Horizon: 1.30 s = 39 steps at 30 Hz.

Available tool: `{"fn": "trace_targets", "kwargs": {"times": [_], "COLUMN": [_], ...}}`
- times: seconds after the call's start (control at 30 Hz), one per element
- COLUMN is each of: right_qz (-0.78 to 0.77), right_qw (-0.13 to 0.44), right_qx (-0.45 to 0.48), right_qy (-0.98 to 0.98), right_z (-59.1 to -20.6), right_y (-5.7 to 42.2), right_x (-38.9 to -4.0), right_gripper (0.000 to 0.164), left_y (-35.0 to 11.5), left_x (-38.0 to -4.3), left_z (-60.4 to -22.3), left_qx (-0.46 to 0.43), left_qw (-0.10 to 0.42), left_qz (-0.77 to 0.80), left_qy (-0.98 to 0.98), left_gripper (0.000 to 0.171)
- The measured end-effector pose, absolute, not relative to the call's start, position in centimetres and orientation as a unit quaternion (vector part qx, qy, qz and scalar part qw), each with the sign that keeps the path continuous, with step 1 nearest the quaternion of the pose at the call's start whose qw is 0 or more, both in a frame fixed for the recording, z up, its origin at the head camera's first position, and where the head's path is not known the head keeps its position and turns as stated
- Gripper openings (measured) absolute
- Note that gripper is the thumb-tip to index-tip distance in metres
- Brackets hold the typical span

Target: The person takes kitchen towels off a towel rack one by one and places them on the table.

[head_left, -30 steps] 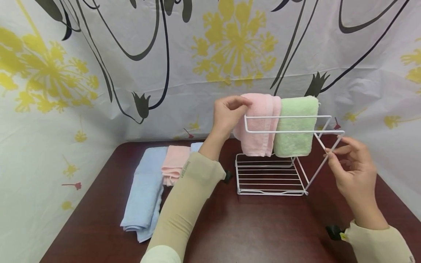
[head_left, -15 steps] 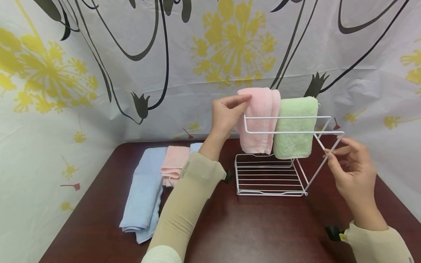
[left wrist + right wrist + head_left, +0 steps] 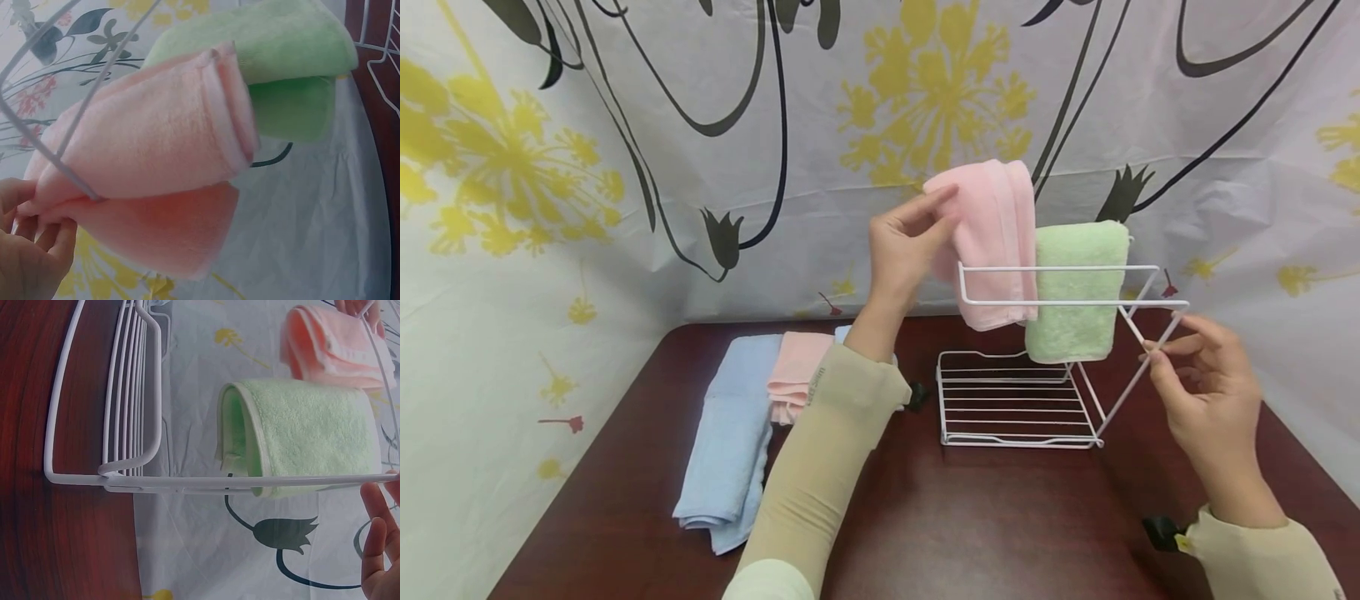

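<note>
My left hand (image 3: 901, 254) pinches the left top corner of a folded pink towel (image 3: 988, 221), lifted partly above the white wire rack's top bars (image 3: 1075, 302). Its lower end still hangs behind those bars. Beside it, a light green towel (image 3: 1077, 329) drapes over the rack, folded with both halves down, as the right wrist view shows. At the rack's right side my right hand (image 3: 1213, 404) holds the slanted side wire between thumb and fingers. The left wrist view has the pink towel (image 3: 150, 131) bunched at my fingertips, its two layers spread apart.
The rack's lower wire shelf (image 3: 1015, 409) rests on the dark red table (image 3: 970, 517). Left of it lie a folded blue towel (image 3: 722, 450) and a smaller folded pink cloth (image 3: 801, 358), with another blue cloth partly behind my left sleeve. A patterned curtain (image 3: 805, 208) stands behind.
The pink towel has risen with my left hand and tilted, its top now well above the green towel. My right hand stays at the rack's side wire.
</note>
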State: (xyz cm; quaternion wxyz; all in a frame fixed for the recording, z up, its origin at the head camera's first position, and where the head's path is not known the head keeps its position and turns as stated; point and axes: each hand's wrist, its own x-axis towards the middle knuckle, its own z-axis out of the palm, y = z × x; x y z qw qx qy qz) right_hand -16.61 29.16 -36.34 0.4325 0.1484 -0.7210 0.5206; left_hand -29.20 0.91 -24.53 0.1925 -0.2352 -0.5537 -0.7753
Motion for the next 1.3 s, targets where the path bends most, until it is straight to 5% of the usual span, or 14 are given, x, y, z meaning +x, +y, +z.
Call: {"fn": "trace_targets", "kwargs": {"times": [0.53, 0.9, 1.3], "right_qz": [0.526, 0.526, 0.545], "right_qw": [0.434, 0.433, 0.432], "right_qx": [0.15, 0.152, 0.154], "right_qy": [-0.716, -0.716, -0.702], "right_z": [-36.4, -36.4, -36.4], "right_y": [29.0, 29.1, 29.0], "right_x": [-16.5, -16.6, -16.7], "right_gripper": [0.05, 0.049, 0.049], "left_y": [-0.8, -2.1, -4.0], "left_x": [-28.7, -29.2, -29.1], "left_z": [-23.6, -23.8, -23.5], "left_qx": [-0.173, -0.101, -0.129], "left_qw": [0.228, 0.313, 0.358], "left_qz": [-0.799, -0.847, -0.849], "left_qy": [-0.529, -0.418, -0.366], "left_gripper": [0.031, 0.032, 0.039]}}
